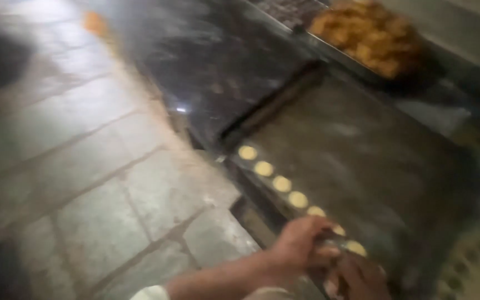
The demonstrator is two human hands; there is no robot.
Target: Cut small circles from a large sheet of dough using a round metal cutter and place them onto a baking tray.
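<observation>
The left hand [301,241] hovered, fingers curled together, over the near end of a row of dough discs [280,183]. The row ran up and away along the dark griddle's [362,161] edge. The right hand [359,278] lay just beside it; its grip could not be told.

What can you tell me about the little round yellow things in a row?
The round yellow discs are small, flat and pale, and look like soft dough, though the picture is blurry. About seven lie in a straight slanting row along the near edge of a big dark flat griddle, evenly spaced and not touching each other. The two hands, the left hand and right hand, are at the nearest end of the row, by the last discs.
</observation>
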